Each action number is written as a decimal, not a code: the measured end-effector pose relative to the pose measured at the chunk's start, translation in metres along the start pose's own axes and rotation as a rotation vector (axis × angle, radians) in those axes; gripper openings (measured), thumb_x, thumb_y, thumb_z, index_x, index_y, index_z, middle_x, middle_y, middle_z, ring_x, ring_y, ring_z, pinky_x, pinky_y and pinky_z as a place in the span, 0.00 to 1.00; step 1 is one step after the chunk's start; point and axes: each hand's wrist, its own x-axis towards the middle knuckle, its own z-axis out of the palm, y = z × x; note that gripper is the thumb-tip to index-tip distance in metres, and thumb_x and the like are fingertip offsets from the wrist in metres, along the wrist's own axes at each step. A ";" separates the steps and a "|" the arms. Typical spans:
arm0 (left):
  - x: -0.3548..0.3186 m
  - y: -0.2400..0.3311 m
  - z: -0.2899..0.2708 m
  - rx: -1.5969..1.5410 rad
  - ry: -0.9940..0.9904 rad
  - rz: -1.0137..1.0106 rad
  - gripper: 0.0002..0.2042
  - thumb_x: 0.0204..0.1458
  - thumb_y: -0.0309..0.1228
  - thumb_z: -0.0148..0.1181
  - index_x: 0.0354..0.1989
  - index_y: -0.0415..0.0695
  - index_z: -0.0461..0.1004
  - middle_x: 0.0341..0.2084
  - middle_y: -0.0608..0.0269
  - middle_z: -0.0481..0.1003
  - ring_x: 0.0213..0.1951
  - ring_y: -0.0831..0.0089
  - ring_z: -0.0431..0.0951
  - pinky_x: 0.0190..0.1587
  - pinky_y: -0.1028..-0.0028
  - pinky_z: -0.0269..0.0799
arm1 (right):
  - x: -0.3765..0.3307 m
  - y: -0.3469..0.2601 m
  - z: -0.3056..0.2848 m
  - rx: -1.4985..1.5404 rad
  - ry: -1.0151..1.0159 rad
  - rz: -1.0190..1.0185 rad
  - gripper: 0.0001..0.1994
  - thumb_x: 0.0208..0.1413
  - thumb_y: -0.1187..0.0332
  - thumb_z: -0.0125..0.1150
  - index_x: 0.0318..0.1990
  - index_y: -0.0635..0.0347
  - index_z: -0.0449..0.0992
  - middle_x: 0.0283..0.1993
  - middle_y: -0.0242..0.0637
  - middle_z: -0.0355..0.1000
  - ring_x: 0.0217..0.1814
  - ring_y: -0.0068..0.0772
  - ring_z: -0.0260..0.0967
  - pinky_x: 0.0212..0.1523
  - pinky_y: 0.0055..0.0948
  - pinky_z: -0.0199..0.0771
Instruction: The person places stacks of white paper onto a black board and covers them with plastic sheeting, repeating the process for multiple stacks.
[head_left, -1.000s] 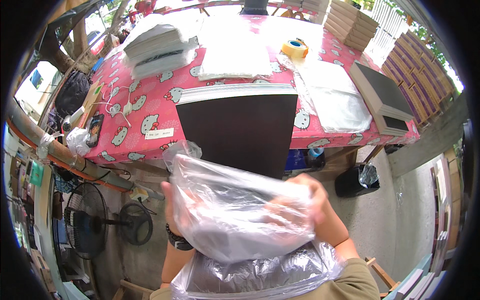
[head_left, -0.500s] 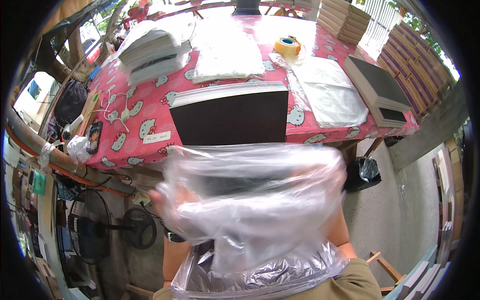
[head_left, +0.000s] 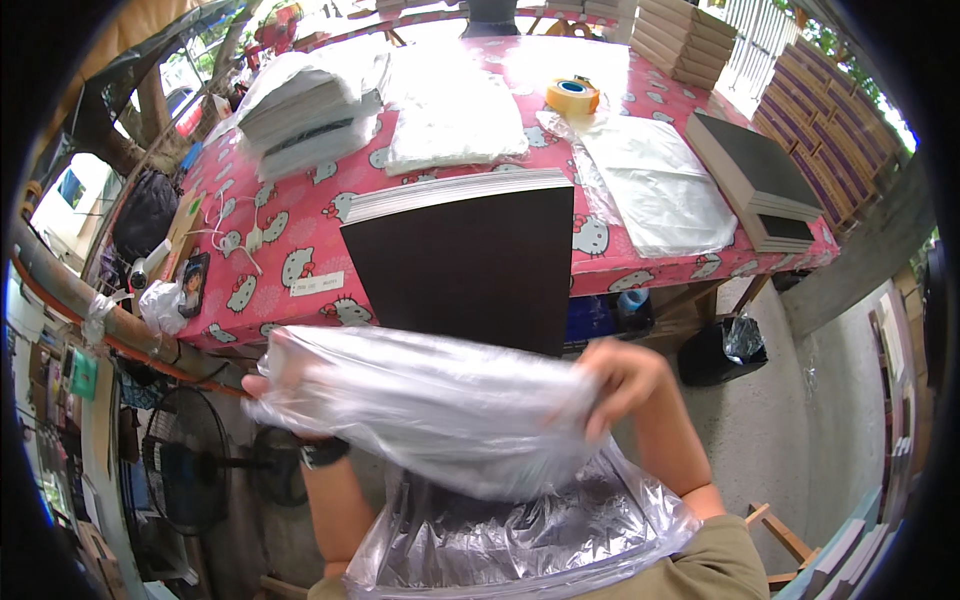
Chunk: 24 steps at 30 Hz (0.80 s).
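Between my two hands, over my lap, a clear plastic bag (head_left: 430,400) is stretched out and smeared by motion. My left hand (head_left: 285,375) shows partly through the film at the bag's left end, its thumb sticking out beside it. At the opposite end my right hand (head_left: 625,385) has curled fingers closed on the plastic. Just beyond the bag, a stack of black-covered books (head_left: 460,260) with white page edges juts over the table's front edge. More crinkled clear plastic (head_left: 500,545) lies across my lap.
On the pink patterned tablecloth (head_left: 300,230) are a wrapped stack (head_left: 310,110), flat clear bags (head_left: 455,130), more bags (head_left: 655,185), a tape roll (head_left: 572,95) and thick dark-covered books (head_left: 755,175). A fan (head_left: 185,460) stands lower left; a black bin (head_left: 720,352) sits right.
The plastic bag has shifted left and now slants down to the right. My right hand has come out from behind the film to the bag's right end, and my left hand moved left.
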 end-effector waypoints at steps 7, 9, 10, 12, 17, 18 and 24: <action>0.105 -0.019 0.033 1.274 0.479 0.397 0.27 0.36 0.19 0.54 0.50 0.41 0.60 0.24 0.69 0.64 0.25 0.81 0.65 0.29 0.82 0.63 | 0.029 -0.034 -0.054 -0.913 1.068 0.296 0.18 0.43 0.75 0.51 0.45 0.59 0.69 0.22 0.38 0.69 0.24 0.27 0.66 0.27 0.22 0.61; 0.117 -0.022 0.025 1.648 0.459 0.653 0.24 0.38 0.20 0.52 0.49 0.42 0.64 0.24 0.65 0.66 0.25 0.77 0.66 0.30 0.79 0.63 | 0.040 -0.030 -0.065 -1.223 1.039 0.414 0.23 0.42 0.72 0.52 0.51 0.58 0.64 0.23 0.47 0.67 0.26 0.44 0.66 0.36 0.30 0.60; 0.121 -0.019 0.021 1.820 0.390 0.756 0.22 0.38 0.20 0.51 0.48 0.42 0.66 0.24 0.63 0.66 0.25 0.74 0.66 0.31 0.78 0.63 | 0.037 -0.027 -0.067 -1.291 1.008 0.370 0.23 0.42 0.72 0.53 0.51 0.58 0.64 0.23 0.46 0.68 0.26 0.42 0.66 0.37 0.30 0.59; 0.122 -0.018 0.020 2.035 0.282 0.820 0.21 0.38 0.21 0.50 0.45 0.43 0.69 0.24 0.60 0.66 0.26 0.70 0.66 0.32 0.75 0.64 | 0.029 -0.018 -0.060 -1.416 0.933 0.288 0.23 0.41 0.71 0.54 0.51 0.57 0.64 0.22 0.42 0.68 0.26 0.40 0.66 0.41 0.31 0.57; 0.090 -0.012 0.061 1.992 0.207 0.608 0.17 0.36 0.20 0.51 0.39 0.43 0.73 0.29 0.59 0.69 0.34 0.69 0.70 0.38 0.74 0.65 | 0.017 -0.034 -0.031 -1.080 1.232 0.019 0.04 0.39 0.74 0.59 0.26 0.62 0.73 0.16 0.30 0.65 0.19 0.23 0.60 0.27 0.20 0.58; 0.083 -0.006 0.064 1.948 0.188 0.587 0.16 0.36 0.20 0.51 0.39 0.42 0.73 0.30 0.60 0.70 0.35 0.69 0.70 0.39 0.74 0.65 | 0.011 -0.036 -0.031 -0.652 1.259 0.160 0.03 0.40 0.73 0.59 0.23 0.62 0.72 0.16 0.25 0.63 0.17 0.16 0.55 0.19 0.14 0.54; 0.044 0.010 0.060 0.448 0.687 -0.225 0.04 0.46 0.23 0.48 0.30 0.40 0.66 0.20 0.65 0.68 0.18 0.79 0.66 0.22 0.79 0.62 | -0.002 -0.018 -0.036 0.406 0.934 0.308 0.09 0.45 0.74 0.56 0.36 0.65 0.72 0.31 0.37 0.71 0.31 0.21 0.70 0.33 0.21 0.71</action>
